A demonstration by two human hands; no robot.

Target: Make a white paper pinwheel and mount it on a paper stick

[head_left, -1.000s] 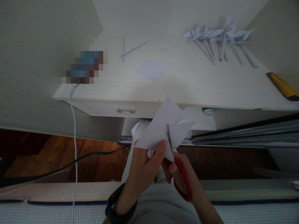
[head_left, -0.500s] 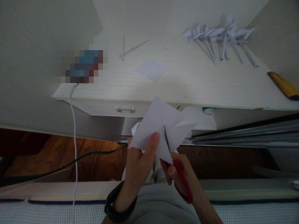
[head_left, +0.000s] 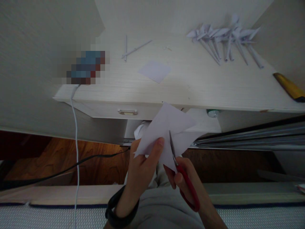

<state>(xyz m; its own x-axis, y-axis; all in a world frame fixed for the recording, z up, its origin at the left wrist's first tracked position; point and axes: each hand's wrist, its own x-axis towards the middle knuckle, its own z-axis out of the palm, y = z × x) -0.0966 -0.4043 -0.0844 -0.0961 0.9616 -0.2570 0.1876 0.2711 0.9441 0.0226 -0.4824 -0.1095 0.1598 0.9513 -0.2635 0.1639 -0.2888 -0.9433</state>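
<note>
My left hand [head_left: 145, 165] pinches a square sheet of white paper [head_left: 157, 127], its thumb on top and the other fingers underneath. The sheet has cuts running in from its edges toward the middle. My right hand [head_left: 187, 175] grips a pair of red-handled scissors [head_left: 194, 198], their blades lying along the paper near its centre. Above my hands, another paper square [head_left: 154, 71] lies flat on the white desktop [head_left: 107, 89]. Thin rolled paper sticks [head_left: 137, 49] rest crossed behind it. Several paper pinwheels on sticks [head_left: 224, 36] lie against the back wall at the right.
A yellow-and-black object [head_left: 289, 87] lies at the desk's right end. A blurred-out item [head_left: 87, 67] sits at the left, with a white cable [head_left: 76, 143] hanging from it. Under the desktop are a drawer [head_left: 107, 109] and a green-capped container [head_left: 213, 113]. A black cord [head_left: 95, 156] crosses below.
The paper, scissors and both hands have shifted slightly; the sheet has turned a little to the right. The flap on its right side now hangs lower.
</note>
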